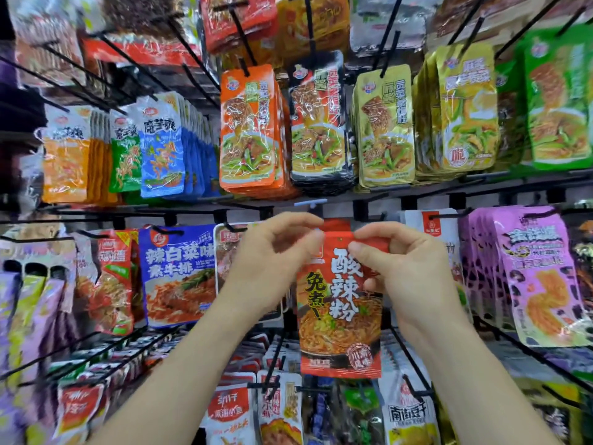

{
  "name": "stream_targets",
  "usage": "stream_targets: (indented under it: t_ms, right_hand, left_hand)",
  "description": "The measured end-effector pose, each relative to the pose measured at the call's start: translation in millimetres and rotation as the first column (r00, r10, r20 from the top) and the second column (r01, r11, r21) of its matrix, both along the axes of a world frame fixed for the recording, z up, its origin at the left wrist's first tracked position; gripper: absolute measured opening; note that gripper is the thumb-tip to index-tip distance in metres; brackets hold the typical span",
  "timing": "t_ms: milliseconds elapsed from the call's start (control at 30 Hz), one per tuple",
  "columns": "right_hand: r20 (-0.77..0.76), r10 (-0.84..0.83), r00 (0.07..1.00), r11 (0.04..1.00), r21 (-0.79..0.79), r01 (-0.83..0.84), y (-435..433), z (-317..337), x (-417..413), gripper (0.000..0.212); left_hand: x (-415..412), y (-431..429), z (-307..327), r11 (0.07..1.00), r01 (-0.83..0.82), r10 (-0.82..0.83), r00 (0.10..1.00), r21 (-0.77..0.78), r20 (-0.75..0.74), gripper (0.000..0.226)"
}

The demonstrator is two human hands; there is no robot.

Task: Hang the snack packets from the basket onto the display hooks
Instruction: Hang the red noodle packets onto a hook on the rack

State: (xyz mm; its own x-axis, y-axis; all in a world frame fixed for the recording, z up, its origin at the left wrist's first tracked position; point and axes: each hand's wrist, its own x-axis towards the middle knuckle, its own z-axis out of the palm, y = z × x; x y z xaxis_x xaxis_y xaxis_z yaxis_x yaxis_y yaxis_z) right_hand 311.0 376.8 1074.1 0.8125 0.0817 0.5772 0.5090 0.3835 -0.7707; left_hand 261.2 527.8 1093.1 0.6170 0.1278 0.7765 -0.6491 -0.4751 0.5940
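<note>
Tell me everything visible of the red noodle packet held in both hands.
The glossy red plastic snack packet is a flat rectangular pouch with large white characters, yellow-backed black ones and a noodle-bowl picture below. It hangs upright, slightly tilted, below the black display rail. The left hand pinches its top left corner, the right hand its top right, creasing the top edge. Whether it is hooked cannot be told.

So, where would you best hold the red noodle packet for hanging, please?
Pinch the red noodle packet at its top corners, one from each side, as the left hand and right hand do: it hangs flat, upright, its top middle free.
</note>
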Motion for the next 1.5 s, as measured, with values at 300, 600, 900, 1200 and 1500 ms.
stream_targets:
  t_ms: [300,600,900,1200,1500]
  right_hand:
    - [0.312,-0.217,0.925,0.926,-0.235,0.296,19.5,2.4,9.9,0.026]
    - [0.384,-0.333,0.861,0.813,-0.346,0.469,28.7,-0.9,25.7,0.025]
    - [0.398,-0.240,0.886,0.767,-0.482,0.424,24.7,-1.3,30.3,0.046]
    - [-0.122,-0.035,0.992,0.949,-0.316,-0.005,20.9,2.5,54.1,0.049]
    - [-0.167,0.028,0.986,0.954,-0.291,-0.076,30.7,1.1,74.8,0.029]
  left_hand:
    - [20.1,13.3,-0.1,0.975,-0.221,0.217,0.972,0.037,0.096,0.027]
    - [38.4,21.4,-3.6,0.957,-0.270,0.262,0.962,0.109,0.078,0.037]
    - [28.9,26.6,-24.7,0.605,-0.690,0.484,0.715,0.397,0.505,0.031]
    - [43.9,14.6,-52.1,0.219,-0.613,0.560,0.716,0.759,0.417,0.067]
    - [77.1,23.0,-49.8,0.025,-0.666,0.555,0.630,0.746,0.543,0.057]
